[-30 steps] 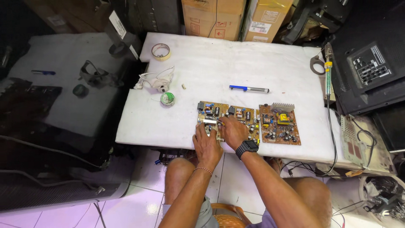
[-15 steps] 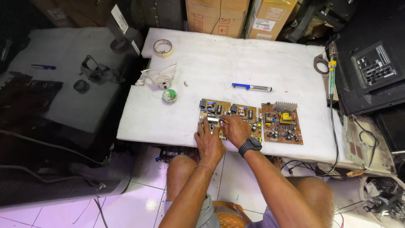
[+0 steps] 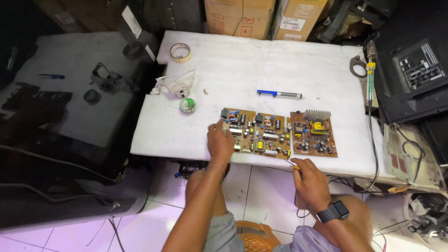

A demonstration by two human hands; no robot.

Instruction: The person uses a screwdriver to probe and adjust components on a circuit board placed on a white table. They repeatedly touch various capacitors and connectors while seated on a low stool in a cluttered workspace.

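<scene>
Two brown circuit boards lie side by side near the front edge of the white table [image 3: 261, 65]. My left hand [image 3: 220, 142] rests on the left end of the larger board [image 3: 261, 134], fingers curled over its corner. My right hand [image 3: 310, 179], with a black watch on the wrist, is below the table's front edge, closed around a small yellow-tipped tool [image 3: 294, 165] by the board's lower right corner. The smaller board [image 3: 313, 134], with a metal heat sink, lies untouched to the right.
A blue-and-silver pen [image 3: 279, 94], a green solder reel [image 3: 187, 106], a tape roll [image 3: 180, 52] and a small white device [image 3: 175, 85] lie on the table. A soldering iron [image 3: 371, 70] rests at the right edge. Cardboard boxes [image 3: 238, 18] stand behind, dark electronics on both sides.
My right hand has left the larger board and dropped below the table's front edge, now gripping a small tool. My left hand shifted to the board's left end.
</scene>
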